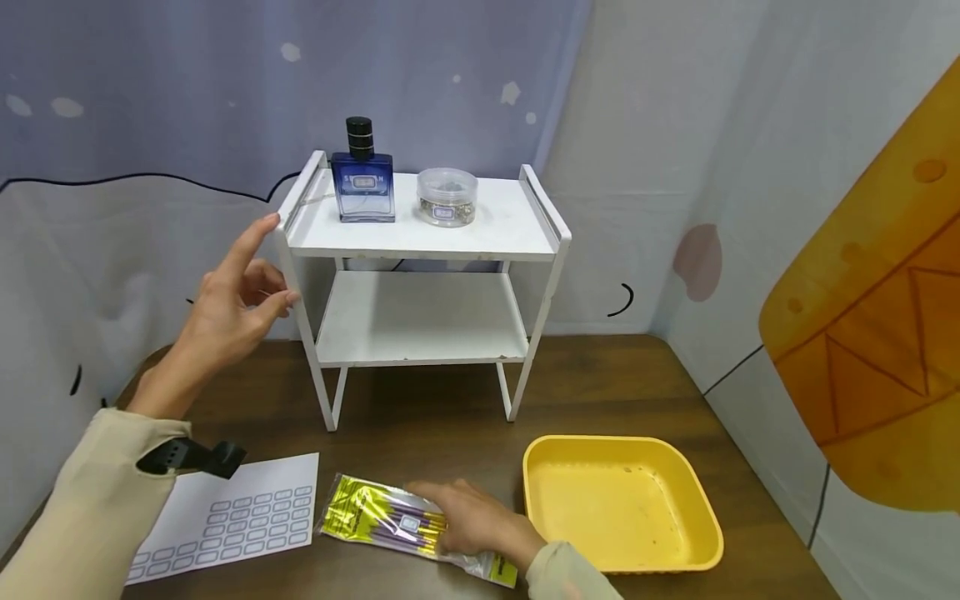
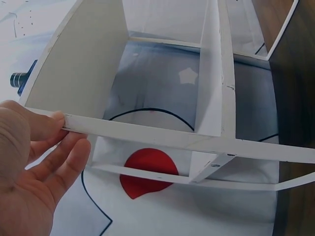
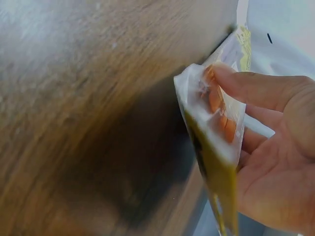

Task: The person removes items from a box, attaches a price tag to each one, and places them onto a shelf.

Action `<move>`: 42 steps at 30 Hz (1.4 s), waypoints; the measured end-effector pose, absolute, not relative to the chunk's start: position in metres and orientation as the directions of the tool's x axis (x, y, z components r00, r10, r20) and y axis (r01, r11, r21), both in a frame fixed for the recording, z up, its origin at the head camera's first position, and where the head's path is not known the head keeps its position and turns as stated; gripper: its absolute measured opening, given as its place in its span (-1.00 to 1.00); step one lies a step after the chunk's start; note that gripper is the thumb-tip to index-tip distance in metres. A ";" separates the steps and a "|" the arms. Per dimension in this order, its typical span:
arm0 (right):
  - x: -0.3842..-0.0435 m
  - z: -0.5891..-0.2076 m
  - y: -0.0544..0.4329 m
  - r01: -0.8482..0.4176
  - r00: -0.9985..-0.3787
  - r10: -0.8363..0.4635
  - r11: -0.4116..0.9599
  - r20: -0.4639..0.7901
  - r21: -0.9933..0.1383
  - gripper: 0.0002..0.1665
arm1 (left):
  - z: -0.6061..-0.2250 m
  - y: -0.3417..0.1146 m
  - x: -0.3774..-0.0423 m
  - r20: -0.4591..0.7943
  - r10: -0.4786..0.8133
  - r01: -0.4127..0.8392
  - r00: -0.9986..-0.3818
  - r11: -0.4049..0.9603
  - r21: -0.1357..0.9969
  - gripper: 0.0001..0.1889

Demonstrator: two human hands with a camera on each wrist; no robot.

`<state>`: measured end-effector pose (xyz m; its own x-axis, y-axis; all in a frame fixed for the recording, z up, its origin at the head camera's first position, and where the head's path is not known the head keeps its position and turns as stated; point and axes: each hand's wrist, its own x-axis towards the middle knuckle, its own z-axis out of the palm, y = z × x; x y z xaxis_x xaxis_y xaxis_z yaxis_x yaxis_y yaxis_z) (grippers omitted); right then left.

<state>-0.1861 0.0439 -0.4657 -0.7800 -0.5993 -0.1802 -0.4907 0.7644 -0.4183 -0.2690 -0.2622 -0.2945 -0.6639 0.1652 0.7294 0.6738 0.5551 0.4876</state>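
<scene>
My left hand [image 1: 228, 304] is at the left front post of a small white two-tier shelf [image 1: 423, 321]. In the left wrist view, its thumb and fingers hold the shelf's white frame [image 2: 133, 129]. My right hand [image 1: 480, 521] pinches a clear, yellow-green packet of paintbrushes [image 1: 390, 517] with purple handles and a small white label. Through the plastic in the right wrist view, orange bristles show in the packet [image 3: 211, 147], which stands tilted above the wood. A blue perfume bottle [image 1: 363, 187] with a black cap and a round clear jar [image 1: 447, 200] stand on the upper tier.
To the right of the packet sits a shallow yellow tray [image 1: 622, 562]. A white sheet of printed labels [image 1: 247, 521] lies at the left on the brown wooden table [image 1: 420, 408]. Pale curtains [image 1: 615, 125] hang behind and at both sides.
</scene>
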 end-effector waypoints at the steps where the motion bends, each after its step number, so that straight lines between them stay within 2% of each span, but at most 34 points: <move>1: -0.186 -0.465 0.044 -0.495 -0.776 -0.604 0.762 -0.182 -0.418 0.04 | -0.294 -0.262 -0.269 0.727 0.164 0.673 -0.667 0.551 0.494 -0.07; 9: -0.187 -0.458 0.048 -0.510 -0.737 -0.644 0.729 -0.205 -0.456 0.01 | -0.293 -0.263 -0.269 0.704 0.167 0.663 -0.691 0.536 0.523 -0.09; 16: -0.190 -0.443 0.054 -0.474 -0.689 -0.694 0.649 -0.208 -0.595 -0.07 | -0.291 -0.263 -0.268 0.704 0.163 0.661 -0.691 0.538 0.523 -0.10; 22: -0.197 -0.416 0.065 -0.483 -0.617 -0.763 0.560 -0.192 -0.674 -0.13 | -0.293 -0.263 -0.267 0.702 0.162 0.660 -0.693 0.533 0.529 -0.09; 25: -0.201 -0.399 0.071 -0.458 -0.600 -0.781 0.513 -0.173 -0.726 -0.15 | -0.293 -0.262 -0.267 0.702 0.170 0.664 -0.692 0.533 0.525 -0.09; 33: -0.224 -0.358 0.086 -0.359 -0.609 -0.782 0.424 -0.135 -0.832 -0.20 | -0.291 -0.260 -0.267 0.701 0.175 0.663 -0.691 0.538 0.521 -0.09; 39: -0.244 -0.331 0.092 -0.376 -0.606 -0.791 0.381 -0.086 -0.845 -0.25 | -0.292 -0.260 -0.266 0.700 0.172 0.665 -0.693 0.528 0.528 -0.09; 42: -0.256 -0.320 0.091 -0.381 -0.633 -0.771 0.388 -0.069 -0.839 -0.25 | -0.293 -0.260 -0.267 0.700 0.173 0.668 -0.693 0.519 0.533 -0.09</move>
